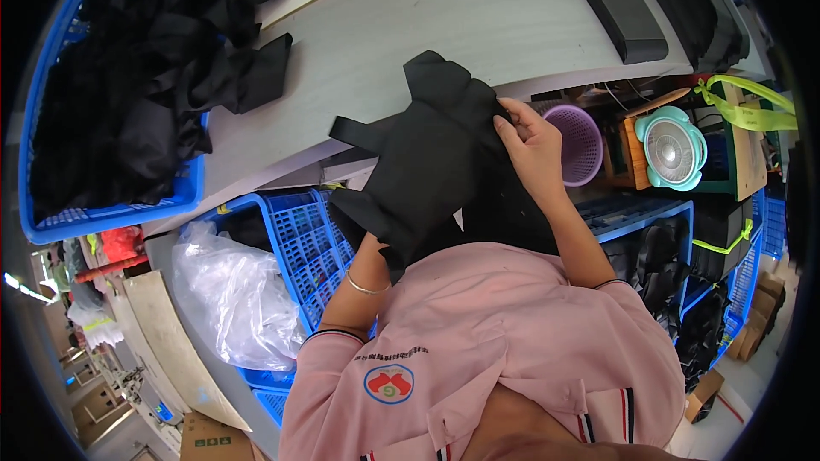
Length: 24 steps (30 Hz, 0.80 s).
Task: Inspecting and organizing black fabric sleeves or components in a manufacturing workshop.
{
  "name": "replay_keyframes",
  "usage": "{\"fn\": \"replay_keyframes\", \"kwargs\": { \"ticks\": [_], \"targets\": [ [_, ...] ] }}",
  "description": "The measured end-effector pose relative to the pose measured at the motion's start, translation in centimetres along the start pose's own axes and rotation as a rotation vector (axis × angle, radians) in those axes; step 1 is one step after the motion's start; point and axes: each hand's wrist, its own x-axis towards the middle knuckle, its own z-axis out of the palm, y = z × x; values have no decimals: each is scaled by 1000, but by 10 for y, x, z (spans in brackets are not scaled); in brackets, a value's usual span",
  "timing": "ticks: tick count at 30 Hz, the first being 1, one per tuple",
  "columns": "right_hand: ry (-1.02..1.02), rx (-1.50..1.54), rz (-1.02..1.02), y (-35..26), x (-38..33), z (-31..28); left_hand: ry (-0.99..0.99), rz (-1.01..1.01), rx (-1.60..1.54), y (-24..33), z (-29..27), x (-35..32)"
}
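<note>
Black fabric piece (436, 149) held up over the lap, at the near edge of the grey worktop (376, 43); strap-like tab juts left, a flap points toward the worktop. Of the two hands, the right hand (534, 143) pinches the piece's right edge, thumb and fingers drawn narrow on the cloth. Left forearm (363, 269), silver bangle (367, 290) on it, runs up under the piece; left hand covered by cloth, so cannot tell how it grips. Blue basket (195, 183) at the worktop's left, heaped with black fabric parts (137, 111), some spilling over the rim. Flat black panel (611, 8) lies at the worktop's right. Purple bin (576, 145) just beside the right hand, lower than the worktop. Clear plastic bag (235, 299) beside a tilted blue crate (307, 243), lower left.
</note>
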Motion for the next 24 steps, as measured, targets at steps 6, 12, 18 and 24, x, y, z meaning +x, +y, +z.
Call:
{"fn": "replay_keyframes", "kwargs": {
  "ticks": [6,12,18,24],
  "targets": [
    [-432,231,148,-5,3,-23,34,1,0,10,0,-6],
    [-624,470,-151,-24,38,-52,95,97,73,54,0,20],
    [-285,248,-373,-34,157,-36,28,109,130,55,33,78],
    [326,-225,-555,-21,161,-28,93,163,436,47,50,65]
  ]
}}
